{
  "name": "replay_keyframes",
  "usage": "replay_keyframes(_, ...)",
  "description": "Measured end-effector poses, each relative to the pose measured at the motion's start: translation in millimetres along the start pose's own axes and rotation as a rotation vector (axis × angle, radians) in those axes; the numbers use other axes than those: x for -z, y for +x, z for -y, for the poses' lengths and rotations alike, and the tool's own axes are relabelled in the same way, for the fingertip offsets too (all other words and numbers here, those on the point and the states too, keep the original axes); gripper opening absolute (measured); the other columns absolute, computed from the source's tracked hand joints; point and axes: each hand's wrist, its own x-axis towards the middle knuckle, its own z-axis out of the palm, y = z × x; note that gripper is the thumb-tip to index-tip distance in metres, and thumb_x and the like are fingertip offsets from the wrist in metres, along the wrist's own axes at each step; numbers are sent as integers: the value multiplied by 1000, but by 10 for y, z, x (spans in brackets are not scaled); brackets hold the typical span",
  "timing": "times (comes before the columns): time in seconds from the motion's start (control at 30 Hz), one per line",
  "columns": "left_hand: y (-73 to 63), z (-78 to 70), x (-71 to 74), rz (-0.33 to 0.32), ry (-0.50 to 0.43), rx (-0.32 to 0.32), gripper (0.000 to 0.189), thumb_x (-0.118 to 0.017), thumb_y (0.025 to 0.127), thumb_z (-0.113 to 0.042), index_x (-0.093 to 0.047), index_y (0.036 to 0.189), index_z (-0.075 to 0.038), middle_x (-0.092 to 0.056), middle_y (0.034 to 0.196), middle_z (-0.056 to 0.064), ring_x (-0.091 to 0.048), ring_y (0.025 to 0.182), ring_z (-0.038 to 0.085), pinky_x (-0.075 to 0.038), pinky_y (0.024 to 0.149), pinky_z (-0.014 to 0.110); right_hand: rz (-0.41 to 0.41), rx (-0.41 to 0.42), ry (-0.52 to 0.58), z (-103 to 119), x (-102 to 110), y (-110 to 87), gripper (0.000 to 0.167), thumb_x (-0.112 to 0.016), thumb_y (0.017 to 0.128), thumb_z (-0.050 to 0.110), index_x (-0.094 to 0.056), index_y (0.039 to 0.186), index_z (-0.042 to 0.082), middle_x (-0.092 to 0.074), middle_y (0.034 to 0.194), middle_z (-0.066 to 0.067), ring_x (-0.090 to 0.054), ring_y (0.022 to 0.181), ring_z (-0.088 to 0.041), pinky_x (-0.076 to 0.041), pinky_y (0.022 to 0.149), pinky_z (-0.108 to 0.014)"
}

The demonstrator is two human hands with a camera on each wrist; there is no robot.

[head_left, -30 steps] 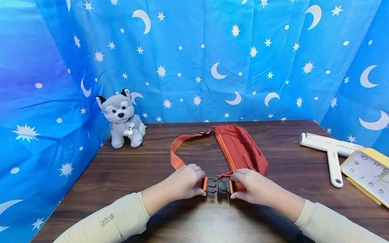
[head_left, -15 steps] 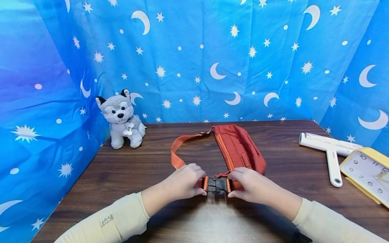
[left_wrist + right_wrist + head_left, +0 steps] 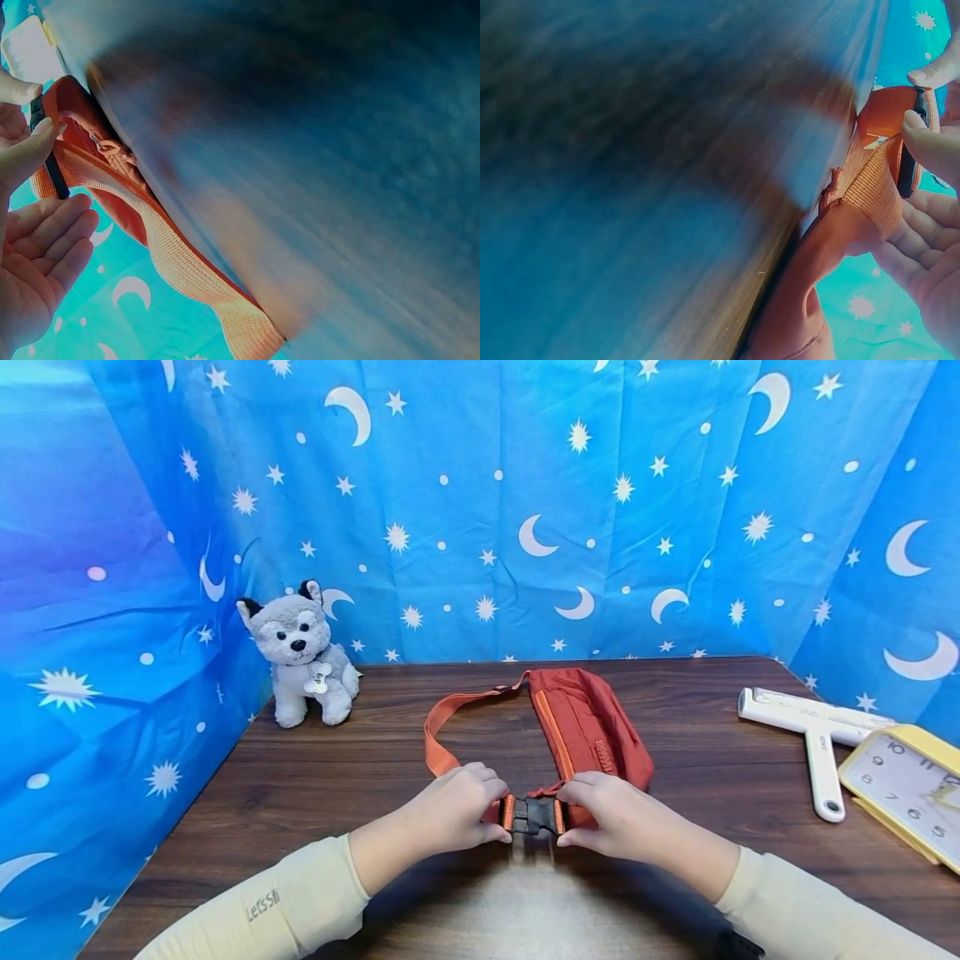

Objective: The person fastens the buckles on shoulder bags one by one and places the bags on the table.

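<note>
A rust-red waist bag lies on the table, its orange strap curving round to the left. At the front, the two halves of its black side-release buckle are joined, prong part inside the socket part. My left hand pinches the buckle's left end where the strap threads through. Thumb and fingers of my right hand grip the other end. In the left wrist view the black buckle appears edge-on between thumb and fingers. The right wrist view has the webbing hanging below the buckle.
On the brown wooden table a grey plush husky sits at the back left. To the right lie a white T-shaped squeegee-like tool and a yellow-framed clock. A blue curtain with moons and stars surrounds the table.
A second ago the buckle halves were apart with a small gap. My right hand has moved left, bringing the socket onto the prongs, and the bag has shifted slightly left.
</note>
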Motion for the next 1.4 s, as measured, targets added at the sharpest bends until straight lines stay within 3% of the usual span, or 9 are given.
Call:
replay_keyframes(0.67,2,-21,36,27,-23,37,43,-78,74,-41,-67,97,-6,-61,81,-1,-50,73,11,-44,65,21,9,7,55,-25,-34,47,35,-80,74,29,-65,95,6,-61,89,0,-59,80,-12,-50,71,-30)
replay_keyframes(0.97,-10,-25,-5,-19,-33,22,41,-79,75,-37,-64,96,-5,-60,82,1,-51,74,12,-44,68,24,11,-7,51,-32,-52,46,35,-80,75,27,-63,97,6,-62,90,1,-58,82,-12,-50,72,-32)
replay_keyframes(1.4,-26,-45,-12,-33,-30,22,40,-76,78,-37,-62,95,-3,-55,79,0,-48,72,13,-42,66,24,-19,25,105,-68,-58,55,35,-79,76,26,-62,97,5,-55,80,4,-50,69,-6,-46,62,-24)
